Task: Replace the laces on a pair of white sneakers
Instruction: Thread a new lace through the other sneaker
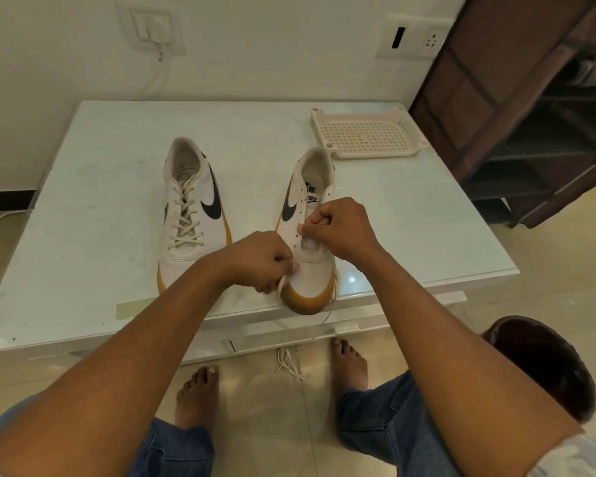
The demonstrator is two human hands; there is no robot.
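Two white sneakers with black swooshes and tan soles stand on a white table (100,187). The left sneaker (191,215) is fully laced with a cream lace. On the right sneaker (307,235) most eyelets are bare and the toe reaches the table's front edge. My left hand (258,261) pinches a white lace end (282,282) beside its toe. At the lowest eyelets my right hand (341,228) pinches the lace; a thin strand hangs off the table edge. A loose white lace (289,364) lies on the floor between my bare feet.
A cream perforated plastic tray (367,134) sits at the table's back right corner. A dark brown fabric shelf rack (530,108) stands to the right. A dark rounded object (544,363) lies on the floor by my right arm. The wall behind carries sockets.
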